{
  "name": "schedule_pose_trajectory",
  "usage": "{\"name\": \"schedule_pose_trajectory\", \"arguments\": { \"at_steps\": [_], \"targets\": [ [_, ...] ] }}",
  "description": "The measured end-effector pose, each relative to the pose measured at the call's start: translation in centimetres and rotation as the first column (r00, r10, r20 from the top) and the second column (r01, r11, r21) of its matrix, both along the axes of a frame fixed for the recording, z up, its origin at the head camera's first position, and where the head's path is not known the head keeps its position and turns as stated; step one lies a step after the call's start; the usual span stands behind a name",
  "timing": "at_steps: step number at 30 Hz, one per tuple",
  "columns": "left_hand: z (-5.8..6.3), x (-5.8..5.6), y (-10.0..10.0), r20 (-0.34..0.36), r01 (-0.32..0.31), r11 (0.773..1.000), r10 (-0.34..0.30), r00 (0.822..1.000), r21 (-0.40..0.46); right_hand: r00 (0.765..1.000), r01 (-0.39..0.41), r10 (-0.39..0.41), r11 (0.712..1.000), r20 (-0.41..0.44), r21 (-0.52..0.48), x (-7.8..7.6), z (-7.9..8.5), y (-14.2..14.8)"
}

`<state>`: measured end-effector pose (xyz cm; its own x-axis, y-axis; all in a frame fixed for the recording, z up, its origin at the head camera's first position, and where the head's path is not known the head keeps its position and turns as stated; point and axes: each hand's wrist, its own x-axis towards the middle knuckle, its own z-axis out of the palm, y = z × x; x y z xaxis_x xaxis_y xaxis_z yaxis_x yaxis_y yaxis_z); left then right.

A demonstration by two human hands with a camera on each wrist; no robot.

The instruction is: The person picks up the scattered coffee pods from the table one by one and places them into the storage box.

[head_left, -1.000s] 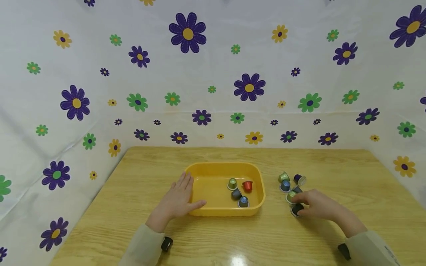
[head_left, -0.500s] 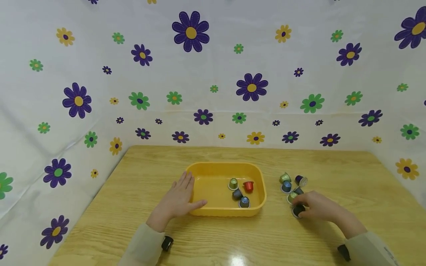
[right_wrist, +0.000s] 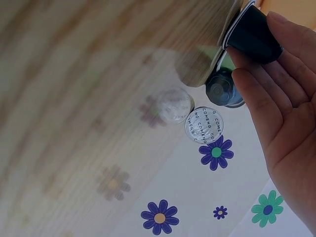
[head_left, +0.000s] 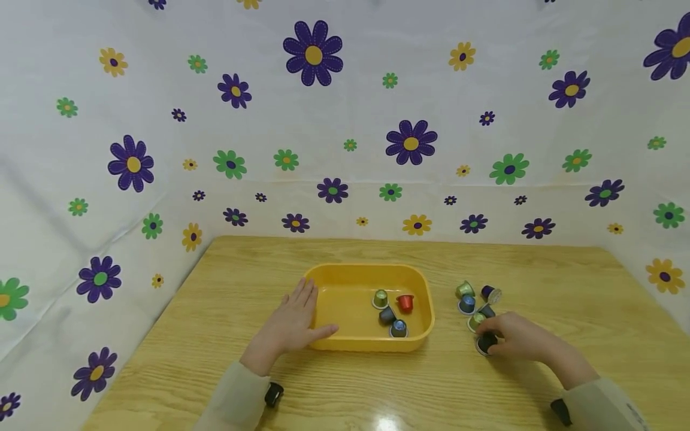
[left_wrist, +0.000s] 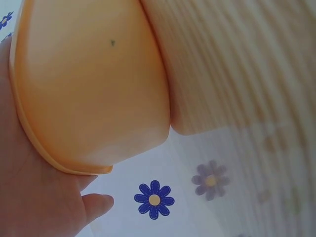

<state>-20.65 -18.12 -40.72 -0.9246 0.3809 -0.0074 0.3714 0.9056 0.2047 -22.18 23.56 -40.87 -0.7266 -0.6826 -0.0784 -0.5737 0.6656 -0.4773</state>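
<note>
Right grip [head_left: 520, 339] pinches a black capsule [right_wrist: 254, 37] (nearby lid [right_wrist: 204, 125] reads "COMENG"); left grip [head_left: 291, 321], straight-fingered, touches the tray [head_left: 372, 344].

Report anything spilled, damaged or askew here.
Nothing looks spilled or damaged, but the purple capsule, right of the yellow tray, lies tipped on its side, while the nearby blue capsule stands lid-down.

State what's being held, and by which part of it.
The right grip pinches the black capsule by its side wall. The left grip holds nothing; it rests against the yellow tray.
</note>
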Motion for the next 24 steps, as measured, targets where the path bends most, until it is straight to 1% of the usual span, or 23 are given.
{"name": "schedule_pose_trajectory", "arguments": {
  "at_steps": [6, 13, 19, 24],
  "targets": [
    [0.1, 0.1, 0.43, 0.009, 0.006, 1.0, -0.006, 1.0, 0.003, 1.0, -0.012, 0.012, 1.0, -0.008, -0.009, 0.19, -0.22, 0.42],
    [-0.01, 0.03, 0.32, 0.0, 0.006, 1.0, -0.006, 1.0, -0.007, 0.999, -0.028, 0.028, 0.999, -0.021, -0.018, 0.18, -0.16, 0.28],
    [0.01, 0.08, 0.17, 0.005, 0.008, 1.0, -0.008, 1.0, 0.002, 1.0, -0.011, 0.012, 0.999, 0.019, -0.034, 0.24, -0.07, 0.15],
    [0.01, 0.08, 0.03, -0.009, 0.007, 1.0, -0.007, 1.0, 0.004, 1.0, 0.0, 0.001, 0.999, 0.005, -0.051, 0.13, 0.07, 0.08]
  ]
}}
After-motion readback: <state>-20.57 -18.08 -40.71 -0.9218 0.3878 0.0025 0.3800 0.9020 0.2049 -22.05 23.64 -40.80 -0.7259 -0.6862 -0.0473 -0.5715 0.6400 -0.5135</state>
